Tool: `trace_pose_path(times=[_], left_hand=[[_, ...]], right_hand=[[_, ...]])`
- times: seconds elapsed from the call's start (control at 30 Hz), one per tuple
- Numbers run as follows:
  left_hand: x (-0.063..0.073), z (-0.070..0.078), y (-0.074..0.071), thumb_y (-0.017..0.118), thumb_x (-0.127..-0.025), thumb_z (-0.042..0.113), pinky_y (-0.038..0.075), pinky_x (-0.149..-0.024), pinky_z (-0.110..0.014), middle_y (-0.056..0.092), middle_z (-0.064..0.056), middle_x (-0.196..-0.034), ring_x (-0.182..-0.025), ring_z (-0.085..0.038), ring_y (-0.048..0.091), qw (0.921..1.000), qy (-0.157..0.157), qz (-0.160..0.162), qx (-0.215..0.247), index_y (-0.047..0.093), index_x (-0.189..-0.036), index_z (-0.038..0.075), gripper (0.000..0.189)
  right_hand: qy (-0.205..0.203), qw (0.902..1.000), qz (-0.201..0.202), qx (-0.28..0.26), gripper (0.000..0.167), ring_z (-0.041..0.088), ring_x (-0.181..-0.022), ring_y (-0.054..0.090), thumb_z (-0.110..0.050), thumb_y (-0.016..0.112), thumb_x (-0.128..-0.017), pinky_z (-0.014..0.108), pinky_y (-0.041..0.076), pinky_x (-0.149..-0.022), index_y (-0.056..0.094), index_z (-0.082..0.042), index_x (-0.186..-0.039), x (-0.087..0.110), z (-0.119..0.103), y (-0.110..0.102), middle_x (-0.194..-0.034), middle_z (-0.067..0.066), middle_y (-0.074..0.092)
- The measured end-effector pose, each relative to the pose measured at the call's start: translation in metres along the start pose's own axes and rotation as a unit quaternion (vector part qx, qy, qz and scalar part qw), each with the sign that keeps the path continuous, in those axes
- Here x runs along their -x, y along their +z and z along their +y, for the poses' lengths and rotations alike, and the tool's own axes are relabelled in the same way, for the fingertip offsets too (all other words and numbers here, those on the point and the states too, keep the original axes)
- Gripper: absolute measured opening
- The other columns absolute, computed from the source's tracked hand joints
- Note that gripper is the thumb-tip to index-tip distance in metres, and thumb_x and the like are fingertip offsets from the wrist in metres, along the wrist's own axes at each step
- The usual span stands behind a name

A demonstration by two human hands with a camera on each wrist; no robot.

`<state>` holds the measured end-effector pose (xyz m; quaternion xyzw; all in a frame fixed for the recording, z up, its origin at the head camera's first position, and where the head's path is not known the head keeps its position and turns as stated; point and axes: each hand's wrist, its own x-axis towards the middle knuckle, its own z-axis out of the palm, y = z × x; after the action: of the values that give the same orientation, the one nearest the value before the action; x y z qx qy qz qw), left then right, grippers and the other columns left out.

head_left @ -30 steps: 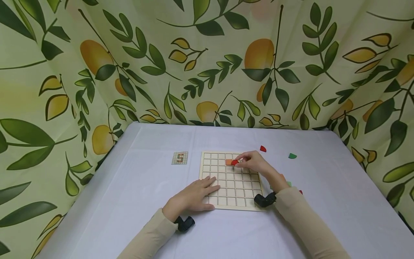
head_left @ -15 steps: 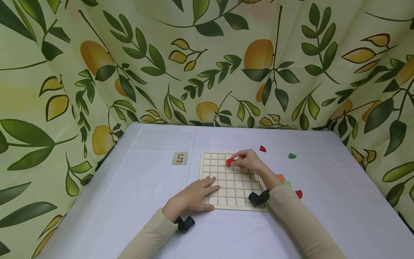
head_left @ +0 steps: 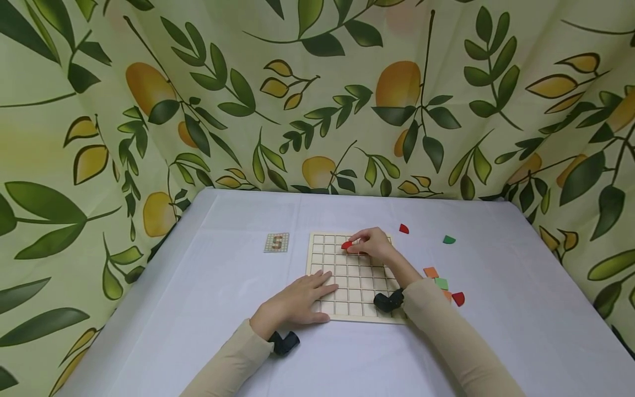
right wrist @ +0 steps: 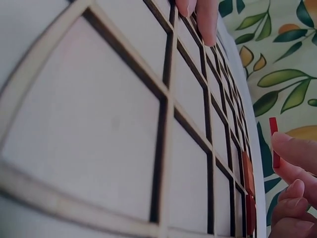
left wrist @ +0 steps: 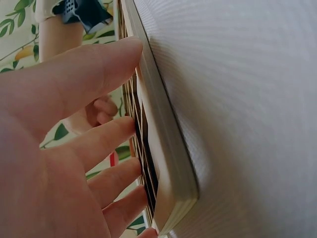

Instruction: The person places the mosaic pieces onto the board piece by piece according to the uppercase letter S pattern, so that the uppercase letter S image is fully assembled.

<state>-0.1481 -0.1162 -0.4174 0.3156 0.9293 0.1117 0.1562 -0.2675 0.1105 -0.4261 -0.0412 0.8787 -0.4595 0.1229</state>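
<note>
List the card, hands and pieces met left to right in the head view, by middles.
Patterned card, left hand, held red piece, right hand, far red quadrant, upper orange square, light green square, dark green quadrant, near red quadrant.

Leaf-patterned curtain [head_left: 342, 71] — white-covered table [head_left: 218, 259].

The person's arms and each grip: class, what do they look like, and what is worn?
The left sleeve and right sleeve are long, plain and beige. A compact, bent black device sits at each wrist: left device, right device. No cable shows. The left grip and right grip are bare hands, without visible gloves or rings.
</note>
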Motion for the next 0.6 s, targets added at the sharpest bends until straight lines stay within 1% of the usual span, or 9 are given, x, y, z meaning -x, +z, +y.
trace_pose_path(times=[0.17,0.3,0.47,0.6], left_hand=[[-0.0005,-0.0002,0.0004,0.064,-0.089,0.043,0.026,-0.123,-0.044,0.028,-0.005,-0.161,-0.152,-0.025,0.023,1.0,-0.002,-0.001,0.0,0.041,-0.147,0.022,0.066],[-0.0008,0.0,0.0001,0.063,-0.089,0.043,0.026,-0.123,-0.044,0.028,-0.005,-0.161,-0.152,-0.025,0.023,1.0,-0.003,-0.003,0.0,0.041,-0.147,0.022,0.066],[-0.0009,0.0002,-0.0003,0.063,-0.089,0.043,0.026,-0.123,-0.044,0.028,-0.005,-0.161,-0.152,-0.025,0.022,1.0,-0.004,-0.006,0.001,0.041,-0.147,0.021,0.066],[-0.0009,0.0,-0.0001,0.063,-0.09,0.043,0.026,-0.123,-0.044,0.028,-0.006,-0.161,-0.152,-0.025,0.022,1.0,-0.003,-0.006,0.0,0.04,-0.148,0.021,0.066]], right_hand=[[-0.01,0.9999,0.005,-0.001,0.032,0.014,-0.059,0.038,-0.016,0.078,-0.08,0.023,0.031,-0.053,0.072,-0.002,-0.108,-0.0015,-0.0015,0.0034,-0.057,-0.004,0.041],[0.005,0.9999,0.009,0.003,0.033,0.014,-0.058,0.038,-0.017,0.078,-0.08,0.022,0.03,-0.052,0.072,-0.003,-0.108,-0.0031,-0.0044,0.0059,-0.058,-0.003,0.042],[0.027,0.9995,0.013,0.008,0.033,0.015,-0.066,0.041,-0.02,0.08,-0.078,0.023,0.031,-0.055,0.073,-0.005,-0.107,-0.0062,-0.0067,0.0083,-0.067,-0.001,0.046],[0.027,0.9993,0.014,0.02,0.032,0.015,-0.068,0.042,-0.021,0.081,-0.077,0.023,0.033,-0.055,0.074,-0.006,-0.105,-0.0078,-0.0071,0.0104,-0.071,0.0,0.051]])
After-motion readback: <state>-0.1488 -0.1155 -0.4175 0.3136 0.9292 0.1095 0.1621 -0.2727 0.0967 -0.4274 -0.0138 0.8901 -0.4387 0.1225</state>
